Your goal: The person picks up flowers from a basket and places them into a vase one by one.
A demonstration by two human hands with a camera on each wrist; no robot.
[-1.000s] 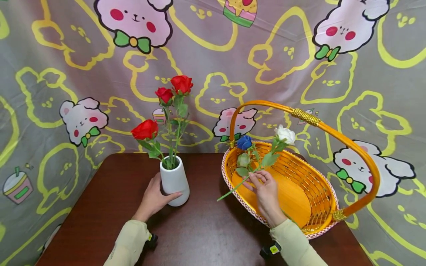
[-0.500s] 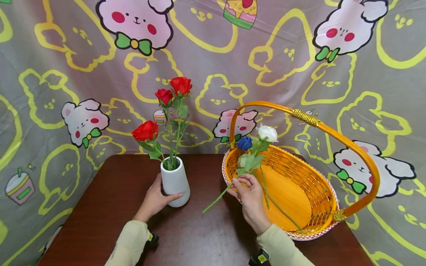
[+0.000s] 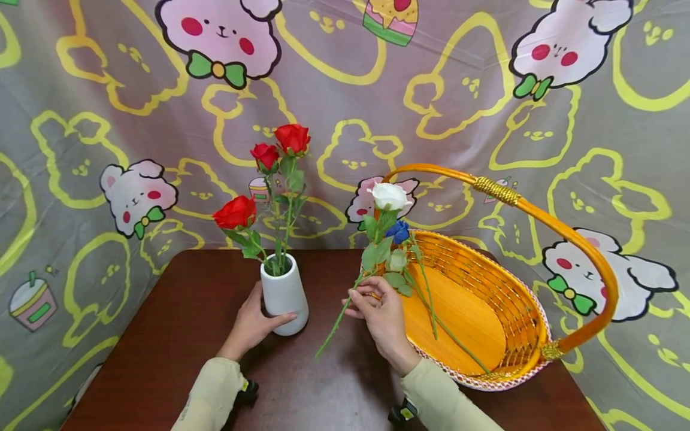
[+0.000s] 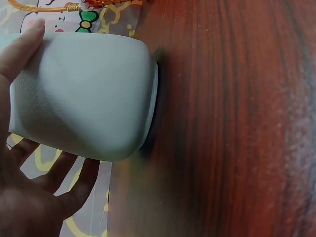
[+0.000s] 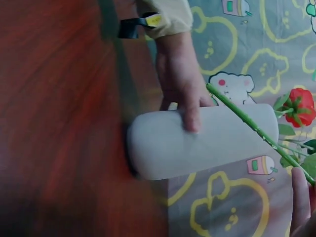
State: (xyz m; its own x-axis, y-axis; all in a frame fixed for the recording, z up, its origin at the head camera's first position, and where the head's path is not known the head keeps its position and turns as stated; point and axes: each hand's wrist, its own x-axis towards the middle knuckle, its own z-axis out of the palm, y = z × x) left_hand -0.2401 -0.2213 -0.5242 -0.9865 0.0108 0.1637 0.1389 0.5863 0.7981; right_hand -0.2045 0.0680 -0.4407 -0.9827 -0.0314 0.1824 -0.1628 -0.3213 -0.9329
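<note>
A white vase (image 3: 284, 299) stands upright on the table, holding several red roses (image 3: 235, 213). My left hand (image 3: 252, 323) grips the vase low on its body, thumb across the front; in the left wrist view its fingers (image 4: 81, 185) curl under the far side. My right hand (image 3: 384, 317) pinches the green stem of a white rose (image 3: 390, 196) between thumb and fingers, over the basket's left edge. The stem's lower end points down and left toward the vase. Behind this hand, a blue rose (image 3: 399, 231) and a pale green rose (image 3: 398, 259) lie in the orange basket (image 3: 463, 317).
The basket's tall handle (image 3: 577, 239) arches over its right side. Dark brown tabletop (image 3: 318, 389) lies between vase and basket. A patterned cloth (image 3: 345, 72) hangs close behind the table.
My right hand has moved left with the white rose, from over the basket toward the vase, and the rose now stands more upright. The left hand and vase have stayed put.
</note>
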